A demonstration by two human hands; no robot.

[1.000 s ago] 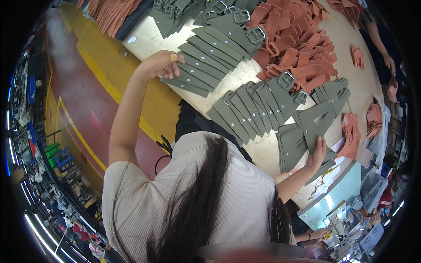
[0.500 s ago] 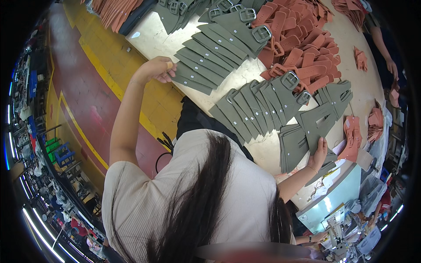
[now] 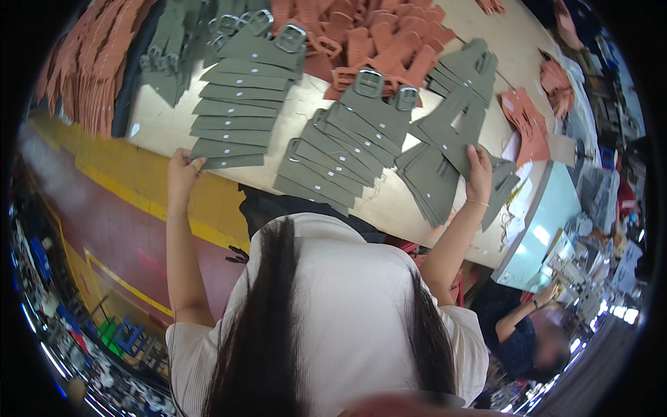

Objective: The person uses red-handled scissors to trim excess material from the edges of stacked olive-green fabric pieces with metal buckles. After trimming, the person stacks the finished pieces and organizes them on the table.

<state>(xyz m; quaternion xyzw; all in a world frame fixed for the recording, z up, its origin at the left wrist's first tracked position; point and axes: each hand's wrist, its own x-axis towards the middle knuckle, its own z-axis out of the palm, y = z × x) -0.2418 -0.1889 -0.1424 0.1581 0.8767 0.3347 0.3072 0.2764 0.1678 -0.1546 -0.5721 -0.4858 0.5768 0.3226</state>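
The left hand [image 3: 182, 170] is closed on the near corner of the lowest green strap [image 3: 226, 161] in a fanned row at the table's front edge, thumb on top and fingers curled beneath. The left arm is stretched almost straight from the shoulder, the wrist slightly bent. The right hand [image 3: 479, 174] is laid flat, fingers spread, on a pile of forked green pieces [image 3: 445, 149] near the right of the table; whether anything is pinched there cannot be told. A thin bracelet [image 3: 476, 203] is worn at that wrist, and the elbow is bent upward from below.

Between the hands a second fanned row of green straps with metal buckles [image 3: 344, 149] is laid out, overlapped like shingles. Judged from this, much of the laying-out appears done: two rows are spread neatly, while the forked pile under the right hand looks less ordered. Behind them a loose heap of rust-red straps [image 3: 375, 42] is left unsorted, and more green straps [image 3: 180, 48] lie at the far left. The pale table [image 3: 410, 201] is bordered by a yellow floor stripe [image 3: 139, 184]. Another person's hand [image 3: 549, 295] is seen at a bench lower right.
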